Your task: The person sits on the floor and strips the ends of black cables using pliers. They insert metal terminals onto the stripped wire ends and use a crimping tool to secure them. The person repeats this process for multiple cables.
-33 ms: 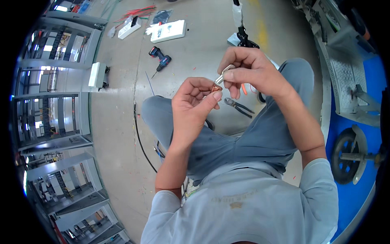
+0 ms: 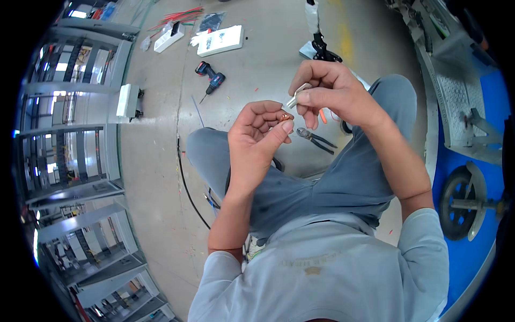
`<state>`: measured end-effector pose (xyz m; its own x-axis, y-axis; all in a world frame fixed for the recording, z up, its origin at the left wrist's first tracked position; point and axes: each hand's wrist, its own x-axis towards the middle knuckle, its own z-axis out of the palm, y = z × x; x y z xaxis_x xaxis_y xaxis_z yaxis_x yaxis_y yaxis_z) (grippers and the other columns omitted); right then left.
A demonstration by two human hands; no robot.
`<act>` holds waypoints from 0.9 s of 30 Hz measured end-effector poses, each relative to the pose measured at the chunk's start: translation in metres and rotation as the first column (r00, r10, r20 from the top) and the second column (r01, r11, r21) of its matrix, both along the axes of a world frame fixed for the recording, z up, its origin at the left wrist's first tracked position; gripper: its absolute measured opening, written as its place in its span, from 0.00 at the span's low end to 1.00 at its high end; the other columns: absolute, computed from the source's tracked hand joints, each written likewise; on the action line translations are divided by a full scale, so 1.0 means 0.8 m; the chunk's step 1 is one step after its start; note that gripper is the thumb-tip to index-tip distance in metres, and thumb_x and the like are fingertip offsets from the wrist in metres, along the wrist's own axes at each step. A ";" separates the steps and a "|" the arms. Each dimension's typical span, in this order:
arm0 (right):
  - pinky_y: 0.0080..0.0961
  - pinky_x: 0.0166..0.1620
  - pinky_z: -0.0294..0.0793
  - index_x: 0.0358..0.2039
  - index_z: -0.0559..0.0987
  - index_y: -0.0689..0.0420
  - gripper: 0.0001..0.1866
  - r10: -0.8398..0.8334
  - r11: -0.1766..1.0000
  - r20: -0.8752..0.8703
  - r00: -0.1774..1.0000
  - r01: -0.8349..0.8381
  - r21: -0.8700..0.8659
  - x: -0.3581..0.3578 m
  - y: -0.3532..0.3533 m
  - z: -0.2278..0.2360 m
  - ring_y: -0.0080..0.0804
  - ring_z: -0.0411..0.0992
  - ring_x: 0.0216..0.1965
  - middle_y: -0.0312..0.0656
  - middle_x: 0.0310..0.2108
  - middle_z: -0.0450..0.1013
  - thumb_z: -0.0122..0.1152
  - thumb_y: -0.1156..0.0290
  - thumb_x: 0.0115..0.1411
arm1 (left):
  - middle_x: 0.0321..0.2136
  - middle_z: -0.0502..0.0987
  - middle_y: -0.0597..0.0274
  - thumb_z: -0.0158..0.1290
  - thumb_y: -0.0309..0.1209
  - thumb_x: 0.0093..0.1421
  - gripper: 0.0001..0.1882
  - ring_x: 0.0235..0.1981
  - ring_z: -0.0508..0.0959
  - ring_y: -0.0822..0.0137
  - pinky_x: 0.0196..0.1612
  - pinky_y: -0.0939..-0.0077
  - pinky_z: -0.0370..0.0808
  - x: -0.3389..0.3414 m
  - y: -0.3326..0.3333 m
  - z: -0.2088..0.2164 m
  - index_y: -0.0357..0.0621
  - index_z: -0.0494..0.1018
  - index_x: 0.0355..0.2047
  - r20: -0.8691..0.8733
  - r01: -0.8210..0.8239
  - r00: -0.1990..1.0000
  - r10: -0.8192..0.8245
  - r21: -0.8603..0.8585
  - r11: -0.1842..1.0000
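Between the thumb and fingers of my left hand (image 2: 257, 134) is a bare copper wire end (image 2: 286, 116), its strands showing at the fingertips; the rest is hidden by the hand. My right hand (image 2: 335, 94) pinches a silver cable lug (image 2: 293, 101), with its barrel pointing down-left toward the copper. A small gap separates the lug from the strands. Beneath my hands, between my bent legs, lie pliers (image 2: 316, 140) with dark handles on the floor. An orange-handled thing (image 2: 322, 117) shows partly below my right hand.
A cordless drill (image 2: 211, 80) lies on the floor ahead, left of centre. Beyond it are a white box (image 2: 221, 41), a smaller white box (image 2: 169, 37) and red wires (image 2: 179, 17). Metal cabinet frames (image 2: 70, 83) line the left; a black wheel (image 2: 460, 203) is at right.
The lug has drawn back slightly up and right from the copper strands, which show more now. Both hands keep their grips.
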<state>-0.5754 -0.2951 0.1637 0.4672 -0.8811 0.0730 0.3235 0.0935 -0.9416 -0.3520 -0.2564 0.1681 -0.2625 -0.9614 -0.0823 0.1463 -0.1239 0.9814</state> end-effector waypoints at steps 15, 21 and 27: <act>0.20 0.30 0.80 0.39 0.80 0.63 0.10 -0.083 0.987 -0.114 0.990 0.098 0.130 0.026 -0.018 -0.037 0.22 0.79 0.24 0.39 0.26 0.79 0.62 0.68 0.66 | 0.35 0.83 0.60 0.57 0.25 0.70 0.09 0.34 0.82 0.73 0.39 0.79 0.78 0.039 -0.010 -0.057 0.34 0.77 0.47 0.681 -0.127 0.715 0.157 -0.094 0.987; 0.21 0.31 0.81 0.43 0.80 0.64 0.10 -0.073 0.990 -0.097 0.993 0.084 0.117 0.014 -0.018 -0.034 0.23 0.80 0.27 0.39 0.30 0.78 0.61 0.70 0.68 | 0.33 0.82 0.57 0.56 0.27 0.71 0.11 0.29 0.78 0.74 0.34 0.79 0.76 0.116 0.022 -0.074 0.31 0.75 0.48 0.461 -0.556 0.606 0.648 -0.336 0.760; 0.21 0.32 0.81 0.44 0.79 0.64 0.12 -0.103 0.991 -0.007 0.995 0.103 0.088 0.014 -0.023 -0.029 0.24 0.80 0.28 0.40 0.31 0.79 0.61 0.68 0.68 | 0.29 0.80 0.57 0.49 0.35 0.76 0.17 0.25 0.74 0.74 0.31 0.79 0.71 0.154 -0.028 0.085 0.29 0.76 0.48 0.259 -0.485 0.616 0.744 -0.620 0.617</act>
